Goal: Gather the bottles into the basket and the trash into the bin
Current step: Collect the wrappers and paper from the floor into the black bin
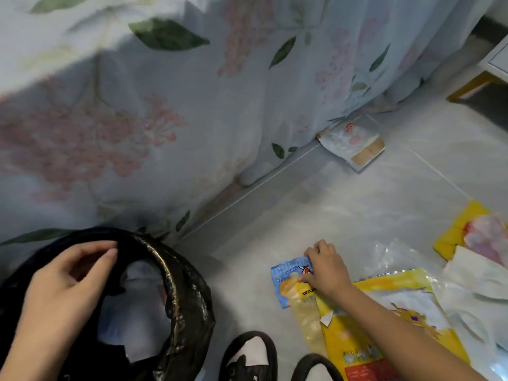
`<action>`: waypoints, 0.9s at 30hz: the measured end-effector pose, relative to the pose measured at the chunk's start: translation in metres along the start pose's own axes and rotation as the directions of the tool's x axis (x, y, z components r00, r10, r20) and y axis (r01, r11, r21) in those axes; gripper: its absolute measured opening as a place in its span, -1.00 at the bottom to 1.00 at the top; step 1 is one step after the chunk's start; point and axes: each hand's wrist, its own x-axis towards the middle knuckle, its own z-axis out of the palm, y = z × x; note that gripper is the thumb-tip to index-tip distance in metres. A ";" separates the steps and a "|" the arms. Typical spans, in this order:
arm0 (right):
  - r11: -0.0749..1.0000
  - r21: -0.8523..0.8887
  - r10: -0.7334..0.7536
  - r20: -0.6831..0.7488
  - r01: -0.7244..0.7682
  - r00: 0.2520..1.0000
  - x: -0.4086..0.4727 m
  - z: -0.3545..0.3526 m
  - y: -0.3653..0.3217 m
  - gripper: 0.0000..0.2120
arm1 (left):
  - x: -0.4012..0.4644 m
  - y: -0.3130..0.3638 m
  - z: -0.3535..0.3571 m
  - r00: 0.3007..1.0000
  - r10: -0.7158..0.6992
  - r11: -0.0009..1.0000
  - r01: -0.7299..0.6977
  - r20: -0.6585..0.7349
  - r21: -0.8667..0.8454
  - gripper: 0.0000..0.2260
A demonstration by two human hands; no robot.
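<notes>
The right hand [325,270] is pinching, fingers curled, the blue wrapper [288,281] lying flat on the floor, while the left hand [63,287], fingers loosely curled, is hovering at the black-lined bin [187,292] rim, to the wrapper's left.

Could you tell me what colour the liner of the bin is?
Glossy black bin liner, seen in the head view.
</notes>
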 end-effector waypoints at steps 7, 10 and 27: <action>0.726 0.684 0.242 -0.159 -0.070 0.957 0.014 -0.045 0.009 -0.73 | -0.027 0.116 0.059 0.963 0.199 0.975 -0.176 0.182 -0.135 -0.85; 0.443 0.896 0.348 -0.194 0.022 0.917 0.009 -0.092 0.001 -0.82 | -0.036 0.134 0.107 0.913 0.103 0.987 -0.045 0.395 -0.151 -0.75; 0.025 0.972 0.444 -0.219 0.233 0.869 -0.079 -0.149 -0.087 -0.88 | -0.073 0.169 0.151 0.733 -0.056 0.856 0.386 0.678 -0.346 -0.86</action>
